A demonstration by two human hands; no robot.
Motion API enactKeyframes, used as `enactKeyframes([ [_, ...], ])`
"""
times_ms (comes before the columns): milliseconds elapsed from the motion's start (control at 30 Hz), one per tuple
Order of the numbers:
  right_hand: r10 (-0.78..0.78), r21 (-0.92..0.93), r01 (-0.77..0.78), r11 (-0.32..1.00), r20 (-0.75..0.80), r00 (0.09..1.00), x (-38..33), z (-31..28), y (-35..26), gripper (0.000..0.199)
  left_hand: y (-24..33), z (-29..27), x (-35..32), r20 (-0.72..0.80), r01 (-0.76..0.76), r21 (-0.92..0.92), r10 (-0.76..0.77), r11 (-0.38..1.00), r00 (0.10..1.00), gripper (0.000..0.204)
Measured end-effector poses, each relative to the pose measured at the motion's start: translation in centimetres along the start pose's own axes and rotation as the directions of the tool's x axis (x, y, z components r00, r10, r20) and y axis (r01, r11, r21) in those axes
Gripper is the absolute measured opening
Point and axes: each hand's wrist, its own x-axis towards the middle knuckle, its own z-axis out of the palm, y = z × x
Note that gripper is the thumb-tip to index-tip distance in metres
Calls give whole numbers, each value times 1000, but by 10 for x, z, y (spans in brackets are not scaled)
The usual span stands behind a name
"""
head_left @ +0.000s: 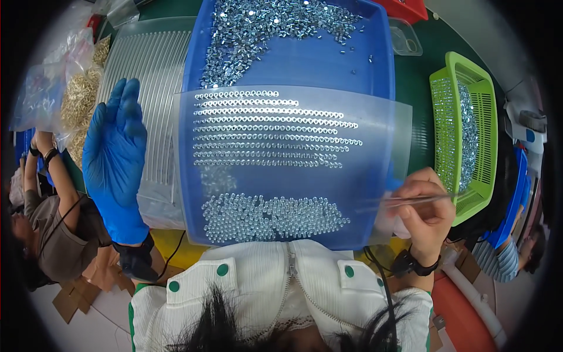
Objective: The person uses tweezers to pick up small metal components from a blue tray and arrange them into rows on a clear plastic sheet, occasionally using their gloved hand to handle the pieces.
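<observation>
My left hand (117,158), in a blue glove, is raised palm up with its fingers stretched out and nothing in it. Beneath it lies a clear ridged sheet (155,88). My bare right hand (427,205) pinches a thin metal tool, probably tweezers (404,200), smeared by motion. Its tip points left over a translucent sheet (387,135). On that sheet several rows of small shiny ring-like pieces (270,125) lie side by side, and a loose patch of the same pieces (272,217) is spread at the near side. A blue tray (375,64) supports the sheet.
Small silvery metal pieces (258,29) are heaped at the tray's far end. To the right stands a green basket (487,135) of similar pieces; a clear container (404,38) sits behind. Plastic bags with gold-coloured pieces (79,97) lie left. Other people (53,229) work on both sides.
</observation>
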Motion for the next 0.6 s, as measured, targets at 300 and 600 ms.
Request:
enactKeyframes([
  [300,-440,-319,506,801,260,860,8,17,2,19,-98,38,-37,-38,766,73,-766,639,642,43],
  [600,-441,-349,506,789,254,861,11,22,8,21,-118,53,-35,-20,784,137,-789,606,614,44],
])
